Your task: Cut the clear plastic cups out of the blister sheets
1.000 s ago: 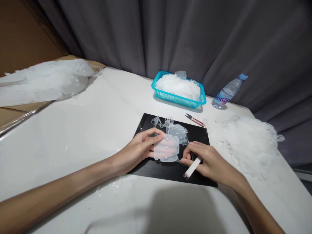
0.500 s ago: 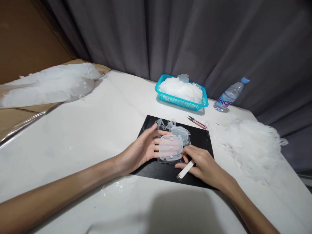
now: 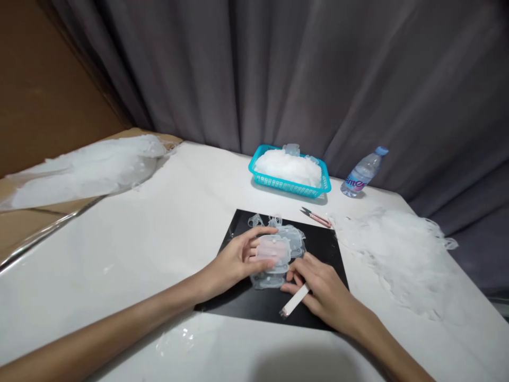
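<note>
A translucent moulded plastic piece (image 3: 274, 253), rounded and faintly embossed, rests on the fingers of my left hand (image 3: 242, 255), the thumb folded over its near edge. My right hand (image 3: 320, 284) is closed around a slim white tool (image 3: 295, 301) with a metal end pointing toward me; the tool's exact kind is unclear. The right fingertips are close to the lower right edge of the piece; whether they touch it I cannot tell. More clear plastic pieces (image 3: 293, 239) with thin curly scraps lie beneath and behind, on a black mat (image 3: 250, 305).
A turquoise basket (image 3: 286, 186) heaped with white translucent pieces stands at the back. Pink-handled thread snips (image 3: 318, 217) lie behind the mat, and a water bottle (image 3: 361, 176) stands at back right. Plastic scraps (image 3: 397, 254) spread on the right; a filled clear bag (image 3: 99, 167) lies left.
The view has tilted up, so everything sits lower. My left thumb has come down over the plastic piece, and the fingers have curled around it. The right hand still holds the white tool.
</note>
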A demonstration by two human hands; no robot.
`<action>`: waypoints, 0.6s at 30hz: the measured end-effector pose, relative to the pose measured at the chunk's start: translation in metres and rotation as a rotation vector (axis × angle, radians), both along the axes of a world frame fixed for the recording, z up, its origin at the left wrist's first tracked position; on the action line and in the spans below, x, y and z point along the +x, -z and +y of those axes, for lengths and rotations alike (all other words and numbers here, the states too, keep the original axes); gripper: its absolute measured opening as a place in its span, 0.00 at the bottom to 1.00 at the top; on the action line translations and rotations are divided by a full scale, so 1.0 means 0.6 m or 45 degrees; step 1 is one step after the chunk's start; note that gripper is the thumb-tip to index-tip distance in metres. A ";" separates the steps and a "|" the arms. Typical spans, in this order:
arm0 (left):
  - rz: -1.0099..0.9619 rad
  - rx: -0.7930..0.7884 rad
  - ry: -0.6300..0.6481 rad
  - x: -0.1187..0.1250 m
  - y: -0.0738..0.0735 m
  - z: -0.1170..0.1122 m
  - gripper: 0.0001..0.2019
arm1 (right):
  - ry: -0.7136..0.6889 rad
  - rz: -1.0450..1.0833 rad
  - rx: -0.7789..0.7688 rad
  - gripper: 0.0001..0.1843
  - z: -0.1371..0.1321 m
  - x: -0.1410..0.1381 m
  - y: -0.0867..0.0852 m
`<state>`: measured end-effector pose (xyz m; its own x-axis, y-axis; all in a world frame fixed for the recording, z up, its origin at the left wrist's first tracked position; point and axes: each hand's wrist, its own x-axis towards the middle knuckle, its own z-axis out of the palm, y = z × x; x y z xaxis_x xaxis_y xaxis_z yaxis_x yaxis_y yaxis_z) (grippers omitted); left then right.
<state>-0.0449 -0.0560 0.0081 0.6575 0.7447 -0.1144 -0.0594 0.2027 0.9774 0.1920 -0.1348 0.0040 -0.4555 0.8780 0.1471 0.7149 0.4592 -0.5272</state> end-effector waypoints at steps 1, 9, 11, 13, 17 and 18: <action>0.013 0.084 -0.011 0.000 0.002 0.016 0.33 | 0.001 -0.017 0.041 0.08 0.000 -0.003 0.003; 0.135 0.592 -0.119 0.030 -0.061 0.130 0.22 | 0.118 0.119 0.428 0.08 0.003 -0.017 0.011; 0.183 0.641 -0.020 0.039 -0.075 0.115 0.17 | 0.318 0.309 0.546 0.10 0.004 -0.011 -0.001; 0.282 0.721 0.076 0.044 -0.082 0.088 0.13 | 0.485 0.389 0.615 0.20 0.005 -0.002 -0.017; 0.452 0.935 0.159 0.044 -0.089 0.037 0.12 | 0.503 0.328 0.578 0.24 0.007 0.008 -0.039; 0.474 0.992 0.155 0.044 -0.091 0.029 0.12 | 0.484 0.342 0.566 0.21 0.008 0.009 -0.039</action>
<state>-0.0186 -0.0387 0.0629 0.7588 0.6274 0.1751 0.2700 -0.5476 0.7920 0.1971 -0.1303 0.0275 -0.0211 0.7997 0.6001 0.7404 0.4158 -0.5281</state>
